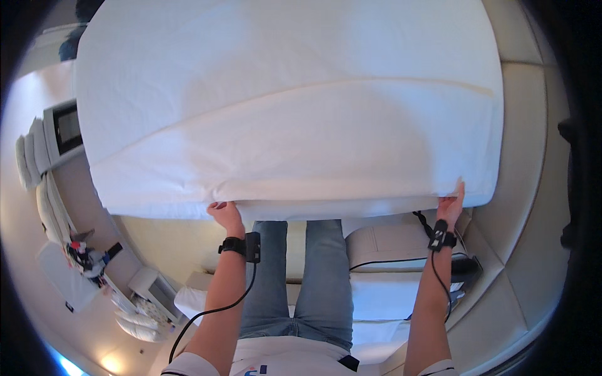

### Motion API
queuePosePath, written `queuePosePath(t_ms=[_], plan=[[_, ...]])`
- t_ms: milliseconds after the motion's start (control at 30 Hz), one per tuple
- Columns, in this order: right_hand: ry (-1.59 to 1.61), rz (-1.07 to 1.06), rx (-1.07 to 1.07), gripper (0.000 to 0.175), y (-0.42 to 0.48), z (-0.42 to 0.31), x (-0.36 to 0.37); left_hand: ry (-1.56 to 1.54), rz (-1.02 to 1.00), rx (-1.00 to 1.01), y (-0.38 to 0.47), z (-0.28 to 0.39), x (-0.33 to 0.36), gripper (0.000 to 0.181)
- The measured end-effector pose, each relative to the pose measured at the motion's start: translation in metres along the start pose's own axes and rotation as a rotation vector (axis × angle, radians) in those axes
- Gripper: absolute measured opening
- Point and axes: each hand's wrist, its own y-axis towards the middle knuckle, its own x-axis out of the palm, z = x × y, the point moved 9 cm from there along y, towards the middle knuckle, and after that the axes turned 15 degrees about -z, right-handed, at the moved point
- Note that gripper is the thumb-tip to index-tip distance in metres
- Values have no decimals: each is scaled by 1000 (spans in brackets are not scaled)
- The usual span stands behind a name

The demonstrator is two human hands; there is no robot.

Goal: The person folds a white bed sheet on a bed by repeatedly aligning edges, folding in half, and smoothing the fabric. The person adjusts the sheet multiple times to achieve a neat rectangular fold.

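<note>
A white fitted sheet or cover (301,141) lies over the bed mattress in front of me, with a long curved crease across it. My left hand (226,217) pinches its near edge, left of my legs, and the cloth puckers at the fingers. Near the corner by the headboard, my right hand (451,203) has its thumb side under the same edge and a finger pointing up over the cloth. Whether those fingers are closed on the sheet is partly hidden. Between both hands the edge hangs in a loose horizontal fold. Each wrist wears a black strapped device with a cable.
A beige padded headboard (522,141) runs along the right. Right of my legs stands a beige upholstered nightstand (395,242) with a black cable, and behind it another white-covered surface (385,296). At left are stacked white pillows (35,150), a cluttered desk and a small white cabinet (150,286).
</note>
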Motion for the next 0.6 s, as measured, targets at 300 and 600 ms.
queuePosePath(t_ms=[300,600], plan=[[182,-410,363,31,-147,169,152,-1231,-656,-114,24,-14,19,39],[88,-561,806,31,-311,357,328,-1584,-575,-173,105,-15,-36,41]])
